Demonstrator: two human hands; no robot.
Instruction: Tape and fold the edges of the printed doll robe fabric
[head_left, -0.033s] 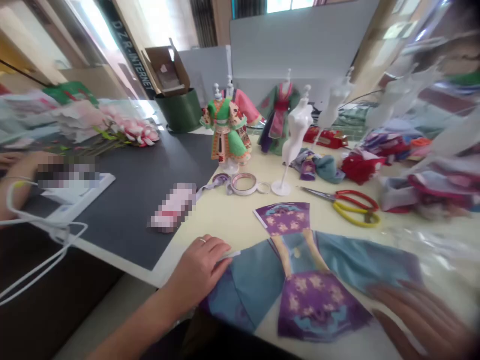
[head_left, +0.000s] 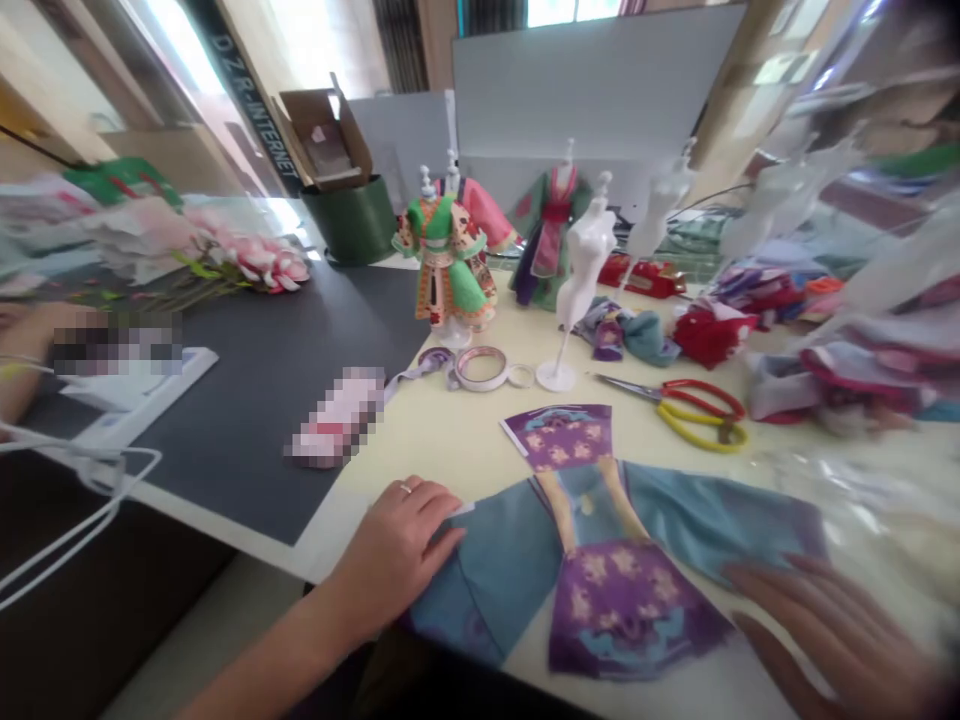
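A small doll dress (head_left: 502, 565) with teal sleeves and purple flowered panels lies spread flat on the table before me. My left hand (head_left: 409, 540), wearing a ring, rests on the outer edge of its left sleeve, with the thumb apart from the bent fingers. A narrow white strip shows at those fingertips. On the right sleeve's lower edge lies my right hand (head_left: 832, 625), fingers stretched out and slightly blurred. Scissors (head_left: 697, 412) with red and yellow handles lie beyond the right sleeve. Rolls of tape (head_left: 480, 369) sit past the upper purple panel.
A bare white doll mannequin (head_left: 589, 265) stands behind the dress, near a dressed mannequin (head_left: 442, 255) in green. Folded fabrics (head_left: 847, 375) and clear plastic (head_left: 832, 485) lie to the right. At left are a pixelated packet (head_left: 337, 420), white cables (head_left: 112, 480) and another person's arm (head_left: 30, 365).
The whole view has shifted slightly, so the table items sit a little further left. Both hands keep their places on the dress.
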